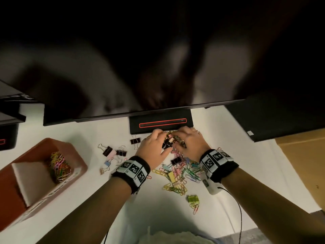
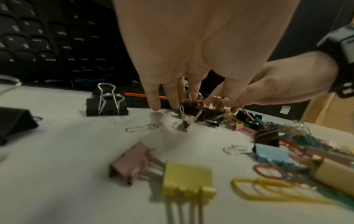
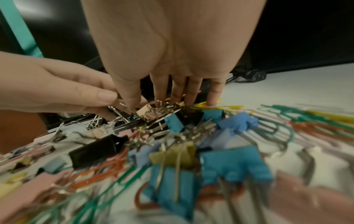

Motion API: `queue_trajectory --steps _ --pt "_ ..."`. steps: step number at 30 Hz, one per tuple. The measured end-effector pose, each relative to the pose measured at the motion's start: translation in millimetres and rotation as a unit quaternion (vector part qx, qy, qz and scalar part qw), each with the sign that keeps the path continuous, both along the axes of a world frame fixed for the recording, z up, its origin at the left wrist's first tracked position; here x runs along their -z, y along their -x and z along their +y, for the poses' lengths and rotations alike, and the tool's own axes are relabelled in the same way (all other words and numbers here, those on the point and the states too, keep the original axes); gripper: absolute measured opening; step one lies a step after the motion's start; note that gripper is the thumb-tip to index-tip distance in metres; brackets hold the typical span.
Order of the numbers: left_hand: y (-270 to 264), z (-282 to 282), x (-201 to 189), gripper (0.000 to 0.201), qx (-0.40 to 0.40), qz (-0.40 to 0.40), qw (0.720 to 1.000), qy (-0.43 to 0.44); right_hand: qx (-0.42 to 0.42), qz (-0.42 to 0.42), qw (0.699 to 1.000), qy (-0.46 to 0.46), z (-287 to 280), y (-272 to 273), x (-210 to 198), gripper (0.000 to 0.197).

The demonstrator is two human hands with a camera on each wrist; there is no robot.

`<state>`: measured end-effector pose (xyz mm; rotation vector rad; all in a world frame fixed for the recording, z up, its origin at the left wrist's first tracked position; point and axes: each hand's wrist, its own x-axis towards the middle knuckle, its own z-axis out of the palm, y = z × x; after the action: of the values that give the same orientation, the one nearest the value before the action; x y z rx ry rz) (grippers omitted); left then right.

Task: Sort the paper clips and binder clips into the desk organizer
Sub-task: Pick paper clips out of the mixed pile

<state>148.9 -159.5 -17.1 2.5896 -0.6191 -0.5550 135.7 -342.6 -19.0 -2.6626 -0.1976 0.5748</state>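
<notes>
A mixed pile of coloured paper clips and binder clips (image 1: 177, 173) lies on the white desk in front of the monitor stand. Both hands work at its far end. My left hand (image 1: 159, 143) pinches the wire handle of a small binder clip (image 2: 184, 121) between thumb and fingers (image 3: 107, 97). My right hand (image 1: 183, 139) reaches down into the tangle, fingers (image 3: 178, 94) touching the clips, thumb and forefinger on a pink binder clip (image 3: 146, 112). The red-brown desk organizer (image 1: 77, 156) stands at the left, with coloured paper clips (image 1: 59, 167) in one compartment.
Several binder clips (image 1: 112, 152) lie apart between pile and organizer; a black one (image 1: 135, 141) sits nearer the stand. The black monitor (image 1: 123, 106) overhangs the desk, its stand base (image 1: 161, 123) just beyond the hands. A keyboard (image 2: 38, 37) lies left; a cardboard box (image 1: 302, 155) right.
</notes>
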Motion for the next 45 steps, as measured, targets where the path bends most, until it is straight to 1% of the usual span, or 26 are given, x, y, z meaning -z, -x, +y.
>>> queue_trajectory --steps 5,7,9,10,12,15,18,21,28,32,34,37,40,41,43,45 --pt "8 2 5 0.053 0.041 -0.008 0.998 -0.049 -0.059 -0.004 0.998 -0.021 2 10 4 0.047" --pt "17 9 6 0.052 0.061 -0.005 0.997 -0.055 -0.084 0.006 0.995 -0.052 -1 16 3 0.043" --pt "28 16 4 0.058 0.066 -0.004 0.997 -0.051 -0.08 0.012 0.992 -0.097 -6 17 2 0.037" --pt "32 19 3 0.06 0.059 -0.005 0.997 -0.051 -0.069 0.007 0.991 -0.112 -9 17 1 0.037" --pt "34 21 3 0.06 0.035 -0.006 0.998 -0.053 -0.051 -0.014 0.991 -0.126 -14 13 -1 0.038" --pt "30 21 5 0.059 -0.003 0.001 0.999 -0.047 -0.077 -0.013 0.991 -0.109 -11 6 -4 0.039" --pt "24 20 6 0.066 -0.013 0.005 0.998 -0.053 -0.115 0.005 0.989 -0.088 2 0 -4 0.044" --pt "19 20 6 0.069 -0.02 0.01 0.998 -0.058 -0.126 0.007 0.99 -0.061 12 -5 -3 0.045" --pt "14 20 10 0.066 -0.012 -0.007 0.997 -0.082 -0.129 -0.008 0.992 -0.014 20 -10 1 0.049" --pt "14 22 2 0.066 0.013 -0.019 0.997 -0.07 -0.12 -0.009 0.992 -0.039 19 -7 2 0.048" --pt "20 26 1 0.058 0.032 -0.007 0.998 -0.058 -0.127 -0.006 0.99 -0.058 16 0 4 0.042" --pt "33 38 9 0.024 0.019 -0.01 1.0 0.008 -0.1 0.012 0.992 -0.073 7 13 5 0.032" --pt "39 45 13 0.027 -0.001 -0.012 1.0 0.013 -0.071 0.024 0.995 -0.062 0 17 3 0.028" --pt "39 45 12 0.023 -0.004 -0.015 1.0 0.014 -0.062 0.026 0.996 -0.058 -1 17 2 0.027" --pt "37 43 9 0.013 -0.019 0.002 1.0 0.022 -0.048 0.031 0.997 -0.054 -1 17 1 0.025" --pt "34 41 6 0.013 -0.035 0.028 0.999 0.022 -0.041 0.039 0.997 -0.05 1 18 -1 0.023"
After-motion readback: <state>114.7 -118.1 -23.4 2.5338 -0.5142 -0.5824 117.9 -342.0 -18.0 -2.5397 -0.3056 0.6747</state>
